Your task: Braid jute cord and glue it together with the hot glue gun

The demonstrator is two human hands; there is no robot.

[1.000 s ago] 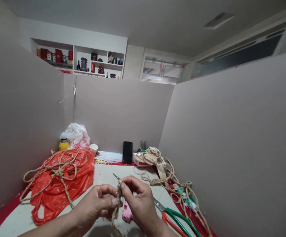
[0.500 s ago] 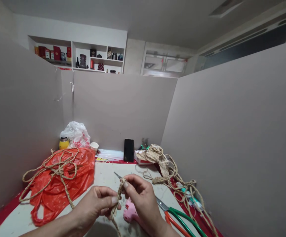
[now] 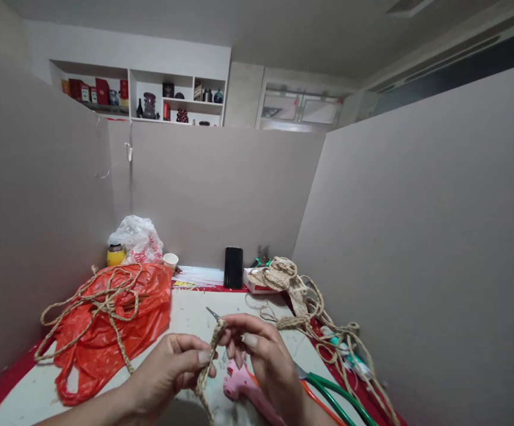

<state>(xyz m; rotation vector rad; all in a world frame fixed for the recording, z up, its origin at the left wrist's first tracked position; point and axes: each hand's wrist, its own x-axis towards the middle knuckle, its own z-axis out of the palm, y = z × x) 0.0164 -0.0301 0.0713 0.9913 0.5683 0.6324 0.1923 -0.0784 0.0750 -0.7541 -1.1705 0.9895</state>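
My left hand [image 3: 174, 373] pinches a short doubled length of braided straw-coloured rope [image 3: 207, 367] between thumb and fingers. Its tail hangs down past the bottom edge of the view. At the rope's upper end is my right hand [image 3: 263, 358], its index fingertip at the top and its thumb lifted away, fingers apart. Behind the rope a pointed metal tip [image 3: 212, 312] shows; what it belongs to is hidden. Under my right hand lies a pink glue gun [image 3: 239, 381], partly covered. Scissors with green and orange handles [image 3: 332, 390] lie right of that hand, blades mostly hidden.
At left, loose braided rope [image 3: 115, 302] lies on a red plastic bag [image 3: 154, 296]. Coiled braid [image 3: 283, 272] trails down the right side. Along the back stand a phone [image 3: 233, 267], a paper cup [image 3: 170, 261] and a yellow jar [image 3: 115, 255]. Grey partitions [image 3: 216, 189] enclose the table.
My right thumb has let go of the rope's upper end and the fingers have spread. The left hand keeps its pinch in nearly the same place. The view has shifted slightly.
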